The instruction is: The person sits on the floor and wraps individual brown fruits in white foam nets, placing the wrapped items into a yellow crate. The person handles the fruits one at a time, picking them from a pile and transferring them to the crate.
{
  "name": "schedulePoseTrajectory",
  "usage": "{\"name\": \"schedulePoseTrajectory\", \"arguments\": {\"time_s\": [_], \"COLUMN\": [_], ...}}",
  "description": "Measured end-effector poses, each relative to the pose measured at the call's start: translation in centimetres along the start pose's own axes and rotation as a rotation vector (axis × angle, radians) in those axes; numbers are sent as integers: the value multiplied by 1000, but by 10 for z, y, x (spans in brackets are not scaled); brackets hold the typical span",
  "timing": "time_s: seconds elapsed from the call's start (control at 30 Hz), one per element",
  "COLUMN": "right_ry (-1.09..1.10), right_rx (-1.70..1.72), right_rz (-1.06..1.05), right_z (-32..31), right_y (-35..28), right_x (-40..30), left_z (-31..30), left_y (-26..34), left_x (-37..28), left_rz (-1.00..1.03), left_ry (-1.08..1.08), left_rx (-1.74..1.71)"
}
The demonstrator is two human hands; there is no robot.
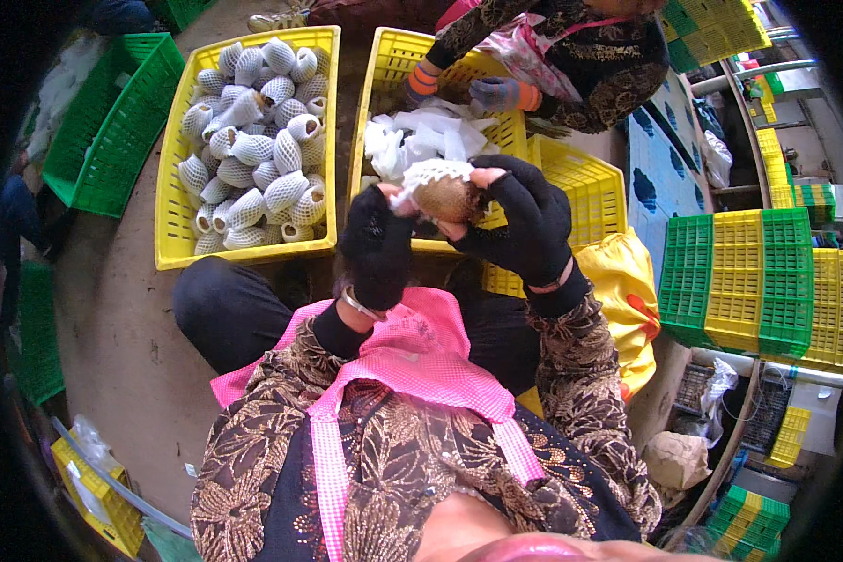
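Observation:
Both my hands wear black fingerless gloves and meet above the near edge of the right yellow plastic crate [516, 144]. My left hand [379, 239] pinches the edge of a white foam net sleeve [435, 171]. A brown, roundish piece of produce [449, 199], partly inside that sleeve, is gripped by the fingers of my right hand [527, 214]. Loose white foam sleeves [428, 137] lie in the crate just beyond. In the left yellow crate [246, 258] is a heap of produce in foam net sleeves [253, 147].
Across the right crate, a co-worker's gloved hands [502, 95] reach in. A green crate [112, 133] stands at the left. At my right are a yellow bag [622, 302] and stacked green and yellow crates [737, 281]. Another yellow crate [583, 190] adjoins the right one.

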State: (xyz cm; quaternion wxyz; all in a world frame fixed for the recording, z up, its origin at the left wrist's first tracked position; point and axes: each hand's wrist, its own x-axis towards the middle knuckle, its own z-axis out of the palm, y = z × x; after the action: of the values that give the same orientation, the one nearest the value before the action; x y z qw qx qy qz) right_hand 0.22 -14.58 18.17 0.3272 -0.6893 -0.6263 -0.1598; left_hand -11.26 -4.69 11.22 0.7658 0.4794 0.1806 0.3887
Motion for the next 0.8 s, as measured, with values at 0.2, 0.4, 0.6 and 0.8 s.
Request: {"name": "schedulePoseTrajectory", "arguments": {"time_s": [0.2,0.4,0.6,0.8], "right_ry": [-61,-114,18,347], "right_rx": [174,-45,-76,983], "right_rz": [222,141,157,773], "right_z": [10,14,19,51], "right_y": [-6,-1,7,0], "right_x": [5,5,12,16], "left_z": [-14,-32,-19,-16], "left_y": [0,-18,3,1], "left_x": [11,23,26,59], "left_rz": [275,626,737,801], "left_ry": [-31,-182,-379,-55], "left_rx": [184,693,742,821]}}
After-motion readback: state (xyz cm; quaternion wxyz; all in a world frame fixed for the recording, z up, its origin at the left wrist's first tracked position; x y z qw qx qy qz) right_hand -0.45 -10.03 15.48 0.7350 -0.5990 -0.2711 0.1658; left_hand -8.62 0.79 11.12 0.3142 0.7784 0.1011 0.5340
